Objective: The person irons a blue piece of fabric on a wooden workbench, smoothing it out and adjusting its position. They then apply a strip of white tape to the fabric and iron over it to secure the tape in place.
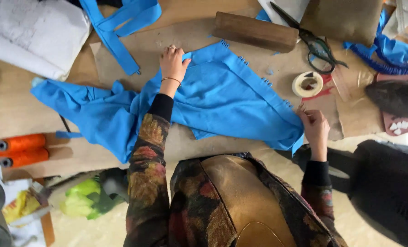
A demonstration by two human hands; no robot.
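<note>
Left hand (173,64) lies flat, fingers spread, pressing down on the blue cloth (222,98) spread over the brown paper (135,55), while the right hand (314,128) pinches the cloth's right edge, scissors (316,43) and tape roll (307,84) nearby.

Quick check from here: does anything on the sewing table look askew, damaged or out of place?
Nothing looks damaged. The blue fabric is bunched at its left end, flat under the left hand; the right hand pinches its corner. Scissors lie open.
</note>
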